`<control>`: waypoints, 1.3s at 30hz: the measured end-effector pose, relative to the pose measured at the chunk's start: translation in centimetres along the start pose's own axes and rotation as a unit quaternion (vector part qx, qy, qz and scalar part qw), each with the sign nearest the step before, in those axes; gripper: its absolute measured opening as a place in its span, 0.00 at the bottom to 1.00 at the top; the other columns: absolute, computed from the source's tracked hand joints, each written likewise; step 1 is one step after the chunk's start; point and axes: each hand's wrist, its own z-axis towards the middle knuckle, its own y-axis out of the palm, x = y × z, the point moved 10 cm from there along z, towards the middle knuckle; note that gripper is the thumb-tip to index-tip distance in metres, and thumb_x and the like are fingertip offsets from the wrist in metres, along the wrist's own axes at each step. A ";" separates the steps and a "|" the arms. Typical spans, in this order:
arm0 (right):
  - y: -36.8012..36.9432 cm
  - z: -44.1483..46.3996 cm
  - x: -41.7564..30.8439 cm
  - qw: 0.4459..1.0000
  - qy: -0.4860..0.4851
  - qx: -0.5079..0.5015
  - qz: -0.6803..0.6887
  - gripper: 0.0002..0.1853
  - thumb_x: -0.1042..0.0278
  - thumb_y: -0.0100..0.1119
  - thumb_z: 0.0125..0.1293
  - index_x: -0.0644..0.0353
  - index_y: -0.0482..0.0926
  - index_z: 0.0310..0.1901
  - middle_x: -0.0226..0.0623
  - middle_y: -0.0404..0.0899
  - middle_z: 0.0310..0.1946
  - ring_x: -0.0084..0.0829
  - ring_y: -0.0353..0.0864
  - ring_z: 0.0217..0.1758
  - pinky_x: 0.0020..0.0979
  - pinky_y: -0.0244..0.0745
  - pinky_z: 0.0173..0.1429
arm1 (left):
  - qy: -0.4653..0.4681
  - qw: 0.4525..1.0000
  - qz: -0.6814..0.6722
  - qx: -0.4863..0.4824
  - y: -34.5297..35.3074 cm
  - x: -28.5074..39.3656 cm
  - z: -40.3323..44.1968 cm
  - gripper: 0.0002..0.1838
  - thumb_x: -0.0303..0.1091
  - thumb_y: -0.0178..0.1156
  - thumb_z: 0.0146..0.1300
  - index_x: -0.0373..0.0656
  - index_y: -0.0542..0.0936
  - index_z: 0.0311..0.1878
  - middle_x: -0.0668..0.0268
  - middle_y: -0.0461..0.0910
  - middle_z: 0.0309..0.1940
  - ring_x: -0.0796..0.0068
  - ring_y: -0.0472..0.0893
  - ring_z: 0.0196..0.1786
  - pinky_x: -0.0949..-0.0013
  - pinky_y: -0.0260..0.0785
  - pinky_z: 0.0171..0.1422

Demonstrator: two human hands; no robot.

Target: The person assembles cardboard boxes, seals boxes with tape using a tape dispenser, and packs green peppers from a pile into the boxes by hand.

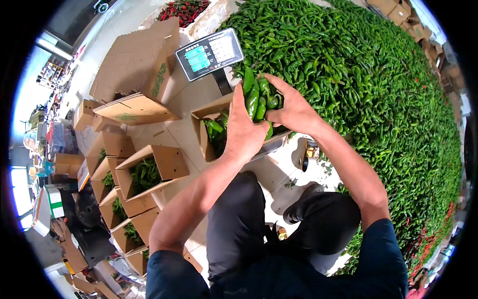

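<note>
My left hand (245, 127) and my right hand (293, 107) are cupped around a bunch of green peppers (256, 99), one hand on each side. The bunch is held over the right part of an open cardboard box (203, 137), which has more green peppers (215, 128) inside at its left. Behind the box stands a scale display (209, 54) on a dark post. The large pile of green peppers (348, 74) lies just beyond my right hand. My fingertips on the far side are partly hidden by the peppers.
Several open cardboard boxes (174, 162) with green peppers stand at the left. A large empty-looking carton (129, 65) is at the upper left. Red peppers (182, 12) lie at the top. Below the box are my knees and a small dark round object (305, 163) on the floor.
</note>
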 end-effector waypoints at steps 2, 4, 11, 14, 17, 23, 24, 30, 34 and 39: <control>0.0 -0.2 -0.1 0.999 0.026 -0.007 0.018 0.46 0.79 0.66 0.48 0.58 0.64 0.74 0.41 0.78 0.57 0.30 0.78 0.56 0.29 0.75 0.61 | 0.012 1.000 0.021 0.006 0.0 0.5 0.0 0.49 0.13 0.59 0.50 0.45 0.55 0.78 0.58 0.74 0.62 0.66 0.75 0.64 0.66 0.68 0.69; -0.6 -0.3 -0.9 1.000 0.015 0.000 0.012 0.46 0.79 0.67 0.48 0.59 0.63 0.73 0.42 0.78 0.57 0.32 0.79 0.54 0.30 0.75 0.60 | 0.034 0.999 0.031 0.010 0.1 1.3 -0.1 0.49 0.13 0.60 0.50 0.45 0.55 0.78 0.58 0.74 0.62 0.66 0.75 0.65 0.66 0.68 0.70; -9.5 -2.7 -4.7 0.982 -0.092 0.123 -0.111 0.44 0.74 0.66 0.47 0.64 0.65 0.72 0.50 0.75 0.63 0.39 0.74 0.67 0.31 0.65 0.74 | 0.171 0.985 0.012 -0.004 5.3 8.1 2.5 0.46 0.15 0.61 0.50 0.41 0.58 0.76 0.55 0.77 0.60 0.65 0.77 0.62 0.66 0.68 0.68; -15.1 -5.6 -1.6 0.984 0.000 0.163 -0.070 0.41 0.75 0.65 0.52 0.64 0.65 0.72 0.44 0.81 0.54 0.30 0.84 0.44 0.30 0.82 0.48 | 0.159 0.983 -0.019 -0.092 12.1 9.7 3.9 0.42 0.22 0.66 0.50 0.39 0.61 0.70 0.43 0.73 0.58 0.42 0.75 0.61 0.51 0.68 0.66; -20.0 -9.5 4.2 0.969 0.027 0.241 -0.041 0.42 0.78 0.64 0.54 0.63 0.63 0.73 0.41 0.82 0.49 0.28 0.83 0.38 0.27 0.83 0.36 | 0.126 0.983 0.025 -0.131 20.4 7.3 4.3 0.45 0.21 0.67 0.49 0.40 0.60 0.72 0.46 0.74 0.60 0.50 0.76 0.62 0.55 0.70 0.65; -20.1 -19.4 24.5 0.921 0.211 0.297 0.135 0.45 0.83 0.64 0.55 0.61 0.58 0.76 0.48 0.81 0.51 0.33 0.86 0.41 0.31 0.87 0.35 | -0.046 0.934 0.097 -0.342 35.1 -4.6 0.6 0.48 0.18 0.64 0.50 0.45 0.58 0.76 0.52 0.75 0.61 0.56 0.78 0.61 0.60 0.75 0.61; -19.8 -21.5 28.2 0.904 0.229 0.314 0.178 0.45 0.83 0.64 0.56 0.61 0.57 0.76 0.47 0.82 0.50 0.34 0.86 0.40 0.32 0.87 0.34 | -0.079 0.933 0.101 -0.337 39.5 -11.7 -0.4 0.47 0.18 0.64 0.49 0.47 0.59 0.76 0.53 0.76 0.59 0.57 0.79 0.59 0.62 0.77 0.57; -18.9 -25.3 37.4 0.858 0.281 0.341 0.263 0.47 0.81 0.65 0.55 0.59 0.55 0.77 0.45 0.82 0.49 0.33 0.86 0.38 0.34 0.87 0.31 | -0.235 0.852 0.077 -0.462 45.2 -17.9 -3.5 0.51 0.18 0.61 0.50 0.54 0.53 0.79 0.53 0.71 0.65 0.53 0.78 0.59 0.49 0.82 0.47; -19.7 -24.9 41.0 0.833 0.302 0.361 0.292 0.48 0.81 0.66 0.55 0.58 0.55 0.78 0.45 0.81 0.52 0.34 0.86 0.39 0.35 0.86 0.30 | -0.203 0.838 0.150 -0.484 47.2 -18.7 -1.5 0.57 0.24 0.62 0.52 0.56 0.43 0.83 0.52 0.65 0.72 0.52 0.78 0.59 0.50 0.83 0.47; -22.6 -21.2 45.2 0.803 0.227 0.434 0.338 0.53 0.75 0.67 0.58 0.58 0.42 0.80 0.52 0.75 0.60 0.42 0.81 0.55 0.50 0.86 0.49 | -0.163 0.859 0.106 -0.473 49.4 -18.7 5.5 0.56 0.35 0.68 0.52 0.54 0.46 0.83 0.50 0.65 0.74 0.54 0.75 0.66 0.49 0.75 0.59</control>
